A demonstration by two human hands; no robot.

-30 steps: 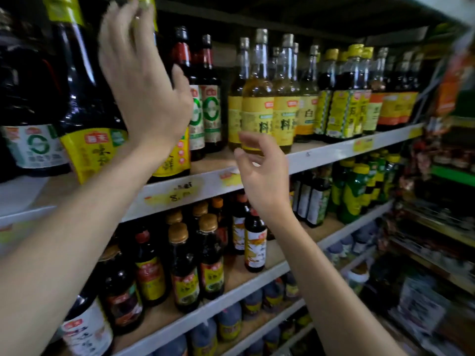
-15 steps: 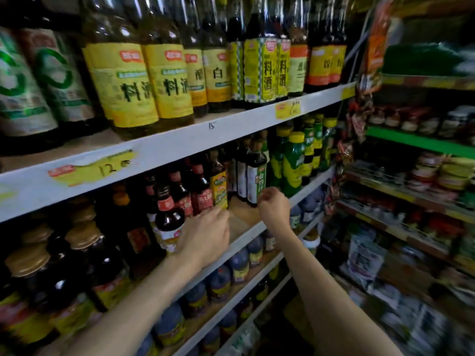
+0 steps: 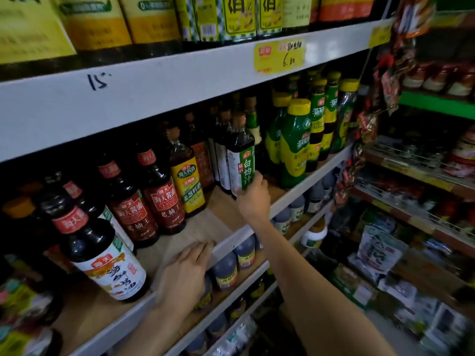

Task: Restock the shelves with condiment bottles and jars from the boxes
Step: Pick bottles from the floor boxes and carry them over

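Right hand (image 3: 253, 199) grips the green-labelled sauce bottle (image 3: 240, 160) low, apparently positioning it. Left hand (image 3: 189, 271) lies spread on the shelf board (image 3: 195, 227). Next, seat it upright.

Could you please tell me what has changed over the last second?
Both hands dropped from the upper white-edged shelf to the middle wooden shelf. The right hand took hold of the dark bottle with a green-and-white label; the left hand now rests flat on the board. The dark red-labelled bottles stayed in their rows.
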